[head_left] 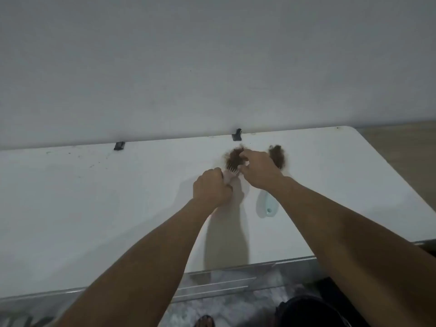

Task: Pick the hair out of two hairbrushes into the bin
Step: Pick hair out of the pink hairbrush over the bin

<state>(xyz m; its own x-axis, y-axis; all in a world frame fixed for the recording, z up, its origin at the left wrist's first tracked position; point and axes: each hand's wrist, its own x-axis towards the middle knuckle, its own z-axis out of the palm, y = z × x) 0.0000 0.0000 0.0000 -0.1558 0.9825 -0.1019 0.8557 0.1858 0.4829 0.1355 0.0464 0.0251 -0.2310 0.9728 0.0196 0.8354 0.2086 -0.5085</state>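
My left hand (211, 188) grips the handle of a pale pink hairbrush (230, 172) over the white table (94, 197). A clump of brown hair (234, 155) sits in its bristles, and my right hand (258, 172) pinches that clump from above. A second hairbrush lies on the table to the right: its light blue handle (269, 204) shows below my right forearm, and its head, full of brown hair (277, 155), shows beyond my right hand. The middle of that brush is hidden by my right wrist. No bin is in view.
The table's far edge meets a plain grey wall, with two small black clips (119, 145) (237, 135) along it. The table's right corner (349, 131) is rounded, with wooden floor past it. Below the near edge I see a metal frame (224, 282) and a sandalled foot (205, 320).
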